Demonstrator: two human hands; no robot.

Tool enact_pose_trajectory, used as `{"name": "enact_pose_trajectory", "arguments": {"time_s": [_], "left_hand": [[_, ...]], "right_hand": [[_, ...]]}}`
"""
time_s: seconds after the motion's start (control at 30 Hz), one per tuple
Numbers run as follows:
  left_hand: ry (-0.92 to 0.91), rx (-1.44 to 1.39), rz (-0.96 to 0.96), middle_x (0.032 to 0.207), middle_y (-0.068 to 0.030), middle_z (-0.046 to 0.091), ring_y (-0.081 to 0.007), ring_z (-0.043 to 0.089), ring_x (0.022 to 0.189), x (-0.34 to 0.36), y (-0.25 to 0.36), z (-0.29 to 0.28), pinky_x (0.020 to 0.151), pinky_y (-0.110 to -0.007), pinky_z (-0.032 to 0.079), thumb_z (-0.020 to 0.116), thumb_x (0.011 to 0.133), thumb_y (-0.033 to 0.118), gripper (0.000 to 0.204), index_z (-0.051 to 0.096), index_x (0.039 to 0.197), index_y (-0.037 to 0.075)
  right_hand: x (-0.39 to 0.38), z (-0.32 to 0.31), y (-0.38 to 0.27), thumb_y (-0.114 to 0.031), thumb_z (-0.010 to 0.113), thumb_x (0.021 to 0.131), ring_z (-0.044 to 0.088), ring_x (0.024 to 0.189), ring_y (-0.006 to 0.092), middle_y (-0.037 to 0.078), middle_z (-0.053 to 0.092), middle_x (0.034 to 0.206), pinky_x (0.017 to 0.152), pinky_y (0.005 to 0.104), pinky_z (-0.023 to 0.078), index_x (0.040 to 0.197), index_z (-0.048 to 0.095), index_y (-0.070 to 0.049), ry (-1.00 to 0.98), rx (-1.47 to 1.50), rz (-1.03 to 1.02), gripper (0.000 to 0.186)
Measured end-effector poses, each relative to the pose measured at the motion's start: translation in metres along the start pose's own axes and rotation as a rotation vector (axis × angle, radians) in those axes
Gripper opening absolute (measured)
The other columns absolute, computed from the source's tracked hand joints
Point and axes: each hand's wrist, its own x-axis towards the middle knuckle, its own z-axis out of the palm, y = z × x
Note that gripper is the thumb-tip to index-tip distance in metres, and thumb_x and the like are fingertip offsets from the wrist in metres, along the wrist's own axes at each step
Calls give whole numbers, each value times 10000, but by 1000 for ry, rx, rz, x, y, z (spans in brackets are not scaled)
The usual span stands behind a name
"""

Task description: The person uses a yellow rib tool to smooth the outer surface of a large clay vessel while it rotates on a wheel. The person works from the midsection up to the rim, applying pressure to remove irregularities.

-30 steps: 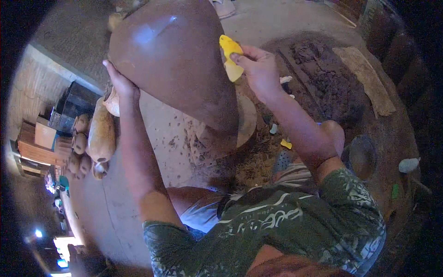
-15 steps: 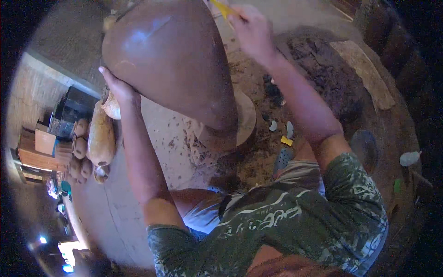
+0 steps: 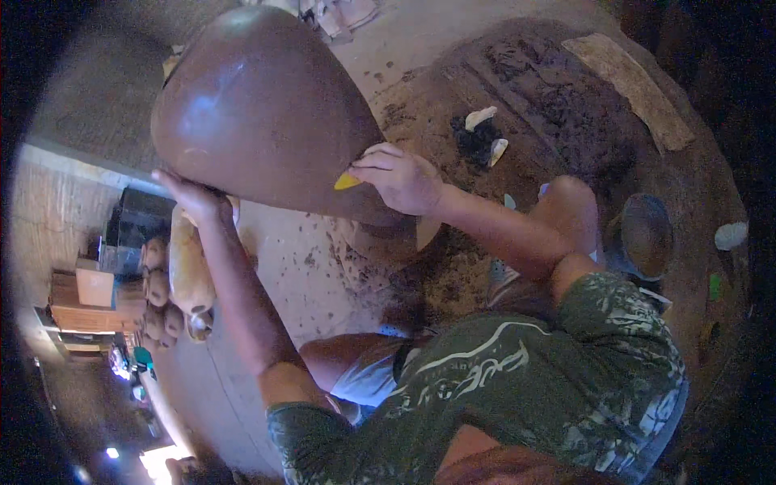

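Head view: a seated person steadies a large, smooth brown vessel point(image 3: 267, 113), which fills the area between 10 and 11 o'clock of the field and tapers toward its own 4 to 5 o'clock. Of the two hands, the left hand point(image 3: 196, 198) is spread open, its palm set against the vessel's 8 o'clock edge; how firmly it presses, I cannot tell from here. The right hand point(image 3: 400, 179), near 12 o'clock of centre, pinches a flat yellow tool point(image 3: 347, 181) at the vessel's 4 o'clock side. Surroundings on the floor: pale fragments point(image 3: 481, 119) at 1 o'clock; a dark, crumbly mound point(image 3: 566, 105) and a long tan strip point(image 3: 634, 89) toward 2; a round dish point(image 3: 641, 237) at 3; a long pale jar point(image 3: 192, 271) beside small round pots point(image 3: 158, 284) near 9.
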Motion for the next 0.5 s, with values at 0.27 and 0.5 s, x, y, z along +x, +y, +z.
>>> {"name": "enact_pose_trajectory", "arguments": {"time_s": [0.27, 0.5], "left_hand": [[-63, -109, -42, 1592, -148, 400, -370, 379, 1464, 18, -20, -19, 1205, -548, 313, 151, 1045, 689, 800, 353, 1576, 126], [-111, -124, -45, 1618, -153, 364, -373, 354, 1483, 1, -13, 3, 1215, -547, 308, 142, 1030, 718, 838, 314, 1598, 126]], "right_hand": [[148, -32, 35, -90, 656, 966, 665, 1094, 342, 154, 709, 1165, 967, 417, 528, 1177, 722, -9, 295, -37, 127, 235], [20, 18, 15, -48, 655, 937, 670, 1106, 313, 124, 715, 1187, 987, 422, 524, 1196, 732, -47, 166, 2, 21, 270]]}}
